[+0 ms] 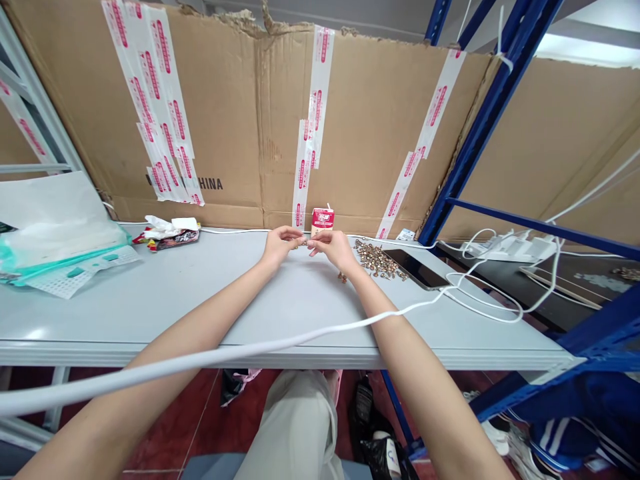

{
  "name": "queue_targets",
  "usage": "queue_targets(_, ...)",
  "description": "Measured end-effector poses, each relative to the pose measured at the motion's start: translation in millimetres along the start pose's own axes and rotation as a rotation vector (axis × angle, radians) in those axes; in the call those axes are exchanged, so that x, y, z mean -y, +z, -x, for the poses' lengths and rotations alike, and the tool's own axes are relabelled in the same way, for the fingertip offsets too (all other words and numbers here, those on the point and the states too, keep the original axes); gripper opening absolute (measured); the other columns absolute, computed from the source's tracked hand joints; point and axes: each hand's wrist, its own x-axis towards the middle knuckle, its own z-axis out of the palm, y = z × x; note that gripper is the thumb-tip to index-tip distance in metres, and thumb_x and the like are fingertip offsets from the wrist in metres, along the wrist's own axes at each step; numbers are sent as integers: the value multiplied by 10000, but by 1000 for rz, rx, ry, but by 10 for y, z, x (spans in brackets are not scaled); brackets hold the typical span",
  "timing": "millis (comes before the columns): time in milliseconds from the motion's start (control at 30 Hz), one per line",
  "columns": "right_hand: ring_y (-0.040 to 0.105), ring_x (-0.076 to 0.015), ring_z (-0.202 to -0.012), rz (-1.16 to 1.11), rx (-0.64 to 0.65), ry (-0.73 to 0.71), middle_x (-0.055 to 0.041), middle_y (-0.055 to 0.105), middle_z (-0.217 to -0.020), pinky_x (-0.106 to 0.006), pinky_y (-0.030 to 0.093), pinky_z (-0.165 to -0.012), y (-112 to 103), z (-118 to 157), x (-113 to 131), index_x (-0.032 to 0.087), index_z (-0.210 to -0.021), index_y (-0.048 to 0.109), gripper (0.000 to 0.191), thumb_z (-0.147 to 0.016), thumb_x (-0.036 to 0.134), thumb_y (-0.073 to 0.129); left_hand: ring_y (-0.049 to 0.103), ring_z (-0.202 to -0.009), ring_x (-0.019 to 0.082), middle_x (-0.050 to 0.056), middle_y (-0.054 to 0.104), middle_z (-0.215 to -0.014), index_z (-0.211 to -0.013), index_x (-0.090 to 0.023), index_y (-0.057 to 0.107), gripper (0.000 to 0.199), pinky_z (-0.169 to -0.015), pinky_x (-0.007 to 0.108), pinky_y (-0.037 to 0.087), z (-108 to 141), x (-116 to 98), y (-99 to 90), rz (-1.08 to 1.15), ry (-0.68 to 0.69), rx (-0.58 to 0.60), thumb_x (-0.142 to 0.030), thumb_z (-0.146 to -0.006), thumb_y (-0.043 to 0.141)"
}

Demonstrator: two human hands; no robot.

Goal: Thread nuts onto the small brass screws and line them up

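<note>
My left hand [283, 247] is above the grey table, thumb and fingers pinched together. Between its fingertips show small brass-coloured metal pieces [301, 245], too tiny to name exactly. My right hand [334, 248] meets it from the other side, its fingers also pinched and almost touching the left fingertips; whatever they grip is too small to make out. To the right of my right hand lies a loose pile of similar brass-coloured metal pieces [379, 260]. A few more pieces [342, 277] lie beside my right wrist.
Behind my hands stands a red and white drink carton [323, 220] with a straw. A phone [416, 268] borders the pile. One white cable [300, 341] crosses above both forearms; others run to a power strip [515, 248]. Wrappers [173, 235] and plastic packets [60, 250] lie left.
</note>
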Motion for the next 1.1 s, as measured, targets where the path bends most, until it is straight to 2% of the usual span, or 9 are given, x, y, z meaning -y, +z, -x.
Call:
queue_targets(133,650,-162,-599,-245,-39,74,-30,652,-613,-273,505,-627,53,-63,-53,145,-659,606,263,-587,362,737,571,-730,140,37,638,-771,-790,-148,620,397,-675,256,429,-15,20,-27,180,-136,37,-362,-498,780)
queue_targets(333,656,-169,-652,-369,-47,72,-14,650,-630,-299,503,-690,122,-46,-13,157,-696,600,347,-532,418,758,582,-746,144,45,634,-805,-827,-145,619,441,-691,269,429,-33,-29,-33,262,-196,72,-382,-492,781)
queue_targets(533,652,-150,-680,-481,-57,73,6,642,-629,-303,496,-759,155,-13,22,183,-708,549,322,-572,398,747,584,-682,142,47,642,-730,-767,-134,661,381,-640,260,432,-26,-51,-39,214,-165,89,-413,-528,765)
queue_targets(700,637,-131,-658,-547,-60,120,-2,641,-634,-302,494,-791,173,-15,12,181,-677,545,314,-589,413,737,596,-707,150,62,672,-791,-857,-156,688,380,-646,263,443,-42,-41,-28,210,-101,118,-406,-577,750)
queue_targets(967,626,-110,-622,-611,-73,160,4,645,-635,-278,494,-780,185,8,-3,175,-728,564,279,-615,370,729,590,-745,145,55,679,-814,-848,-173,707,355,-703,271,418,-74,44,-61,291,-178,240,-378,-565,772)
queue_targets(1100,629,-116,-616,-626,-59,131,-1,647,-649,-279,497,-756,191,9,-15,171,-723,561,326,-595,416,732,581,-750,143,55,682,-805,-847,-174,710,338,-713,270,400,-53,31,-54,259,-145,206,-368,-576,766)
